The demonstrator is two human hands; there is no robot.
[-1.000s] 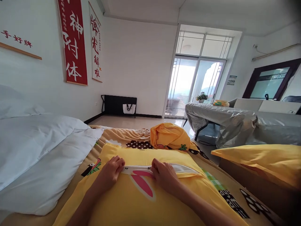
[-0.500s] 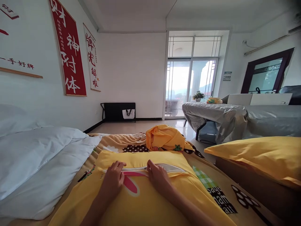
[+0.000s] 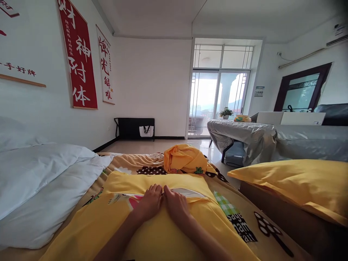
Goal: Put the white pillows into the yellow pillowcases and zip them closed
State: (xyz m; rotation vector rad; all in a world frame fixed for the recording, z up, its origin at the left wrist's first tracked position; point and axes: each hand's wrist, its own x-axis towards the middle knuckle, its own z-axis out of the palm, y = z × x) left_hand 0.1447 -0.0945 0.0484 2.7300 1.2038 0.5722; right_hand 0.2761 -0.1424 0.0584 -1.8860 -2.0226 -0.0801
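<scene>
Since 0.5 s ago the left hand (image 3: pixel 150 202) has slid toward 3 o'clock across the yellow pillow (image 3: pixel 160 235), closing the gap to the right hand (image 3: pixel 176 206); the pink print (image 3: pixel 133 200) that showed between the 2 hands is now mostly under the left hand and wrist.

In the head view the yellow pillow lies flat just in front of the person, from 6 o'clock up to the middle, on a brown patterned blanket (image 3: pixel 250 206). The 2 hands meet at the zip (image 3: pixel 190 193) that crosses the pillow, thumb side to thumb side. In the left grip the fingers are bent and close together; in the right grip the thumb and fingers are curled down at the zip. The undersides are hidden, so I cannot tell what either grip has clamped, if anything. A pale strip shows along the zip at 3 o'clock of the right hand.

From the hands, an orange cloth bundle (image 3: pixel 185 159) lies at 1 o'clock on the blanket, just beyond the pillow's far edge. White pillows (image 3: pixel 40 166) lie at 9 o'clock. At 3 o'clock another yellow pillow rests on a brown box (image 3: pixel 268 206). Further off at 2 o'clock, a tabletop (image 3: pixel 244 130) under grey plastic carries a potted plant (image 3: pixel 226 112)
</scene>
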